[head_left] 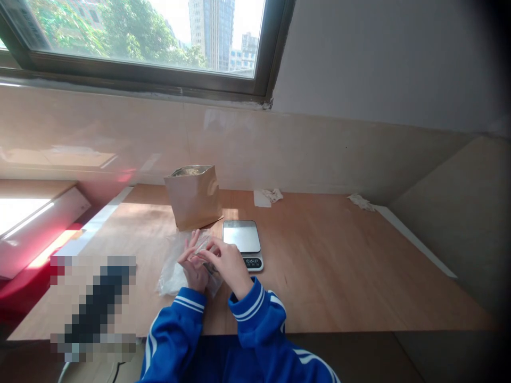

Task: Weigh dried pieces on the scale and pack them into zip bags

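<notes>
Clear plastic bag (171,274) lay crumpled beneath my left grip (192,264) and right grip (225,263), both half-curled and meeting over its gathered film around something small and dark; I could not tell whether either was shut on it. Just ahead of my right grip sat a steel-topped digital scale (241,236) on the wooden desk (319,266); beyond, a brown kraft paper pouch (194,198) stood open.

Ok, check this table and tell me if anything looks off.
A crumpled white scrap and a second scrap lie along the wooden table's back edge, like stray litter. A pixelated blur also hides the lower-left area.
</notes>
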Motion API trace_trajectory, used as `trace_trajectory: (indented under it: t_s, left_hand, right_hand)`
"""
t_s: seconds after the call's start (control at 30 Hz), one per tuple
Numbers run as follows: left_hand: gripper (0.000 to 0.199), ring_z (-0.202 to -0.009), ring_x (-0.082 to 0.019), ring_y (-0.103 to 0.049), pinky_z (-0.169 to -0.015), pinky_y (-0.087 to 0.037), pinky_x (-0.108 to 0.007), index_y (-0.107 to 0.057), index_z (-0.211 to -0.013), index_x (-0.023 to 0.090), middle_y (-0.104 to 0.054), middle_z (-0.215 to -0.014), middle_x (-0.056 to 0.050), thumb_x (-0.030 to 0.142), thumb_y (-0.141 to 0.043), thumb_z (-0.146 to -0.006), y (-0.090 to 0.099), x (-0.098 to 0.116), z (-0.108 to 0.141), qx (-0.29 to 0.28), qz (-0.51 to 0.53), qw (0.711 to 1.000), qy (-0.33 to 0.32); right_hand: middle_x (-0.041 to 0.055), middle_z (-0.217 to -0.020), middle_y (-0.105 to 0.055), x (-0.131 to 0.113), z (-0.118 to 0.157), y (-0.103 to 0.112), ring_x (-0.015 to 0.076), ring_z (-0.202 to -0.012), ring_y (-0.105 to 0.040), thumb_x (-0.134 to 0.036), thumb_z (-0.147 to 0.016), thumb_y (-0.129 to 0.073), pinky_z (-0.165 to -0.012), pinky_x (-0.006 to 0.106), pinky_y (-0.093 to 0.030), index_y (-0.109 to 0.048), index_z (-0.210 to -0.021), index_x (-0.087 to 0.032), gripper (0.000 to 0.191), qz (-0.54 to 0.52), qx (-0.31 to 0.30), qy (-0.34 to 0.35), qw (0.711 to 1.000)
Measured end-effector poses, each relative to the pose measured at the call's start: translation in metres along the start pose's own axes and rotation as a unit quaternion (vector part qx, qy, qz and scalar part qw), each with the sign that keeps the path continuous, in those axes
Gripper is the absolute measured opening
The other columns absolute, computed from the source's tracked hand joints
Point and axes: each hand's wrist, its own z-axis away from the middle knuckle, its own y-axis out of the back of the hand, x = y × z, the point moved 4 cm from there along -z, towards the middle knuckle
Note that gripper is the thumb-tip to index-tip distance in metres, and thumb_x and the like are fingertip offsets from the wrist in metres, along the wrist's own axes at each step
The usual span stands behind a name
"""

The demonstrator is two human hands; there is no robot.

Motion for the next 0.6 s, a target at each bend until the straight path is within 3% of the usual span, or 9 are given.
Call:
trace_trajectory:
  t_s: [0.1,0.3,0.4,0.47,0.6]
  left_hand:
    - [0.022,-0.125,-0.024,-0.050,-0.112,-0.017,-0.060,-0.037,-0.095,0.027,-0.063,-0.122,-0.008,0.049,-0.037,-0.092,-0.005,0.014,0.000,-0.026,0.005,0.998,-0.053]
    - [0.026,-0.124,-0.024,-0.051,-0.107,-0.028,-0.059,-0.036,-0.102,0.027,-0.060,-0.126,-0.010,0.052,-0.032,-0.093,-0.016,0.039,0.003,0.010,0.046,0.998,-0.041]
    - [0.023,-0.118,-0.024,-0.056,-0.101,-0.037,-0.056,-0.034,-0.101,0.027,-0.059,-0.125,-0.011,0.048,-0.032,-0.094,-0.017,0.048,-0.001,0.025,0.080,0.996,0.002]
    - [0.022,-0.112,-0.023,-0.059,-0.094,-0.042,-0.053,-0.032,-0.101,0.026,-0.059,-0.124,-0.013,0.047,-0.031,-0.095,-0.015,0.052,-0.008,0.059,0.092,0.993,0.037]
    - [0.021,-0.110,-0.021,-0.059,-0.094,-0.042,-0.051,-0.029,-0.099,0.025,-0.061,-0.119,-0.014,0.045,-0.029,-0.096,-0.014,0.058,-0.019,0.136,0.071,0.986,0.067]
  right_hand:
    - [0.0001,-0.071,-0.069,0.000,0.000,0.000,0.0144,-0.062,-0.062,-0.032,-0.089,-0.055,-0.060,0.024,-0.047,-0.068,-0.080,-0.022,0.018,0.002,-0.018,0.020,1.000]
    - [0.0039,-0.095,-0.068,-0.013,0.006,0.004,0.0160,-0.092,-0.060,-0.024,-0.095,-0.043,-0.086,0.030,-0.046,-0.070,-0.089,-0.020,0.028,0.015,-0.071,0.127,0.989]
    - [0.0046,-0.105,-0.064,-0.022,0.015,0.023,0.0167,-0.102,-0.056,-0.028,-0.096,-0.041,-0.093,0.033,-0.044,-0.066,-0.104,-0.023,0.027,-0.014,-0.029,0.132,0.991]
    - [0.0045,-0.110,-0.062,-0.023,0.023,0.039,0.0170,-0.107,-0.054,-0.030,-0.097,-0.040,-0.097,0.034,-0.043,-0.062,-0.110,-0.025,0.027,-0.033,0.033,0.116,0.992]
    - [0.0088,-0.121,-0.055,-0.008,0.038,0.048,0.0231,-0.118,-0.048,-0.039,-0.088,-0.055,-0.103,0.042,-0.039,-0.053,-0.121,-0.023,0.037,-0.016,0.136,0.051,0.989]
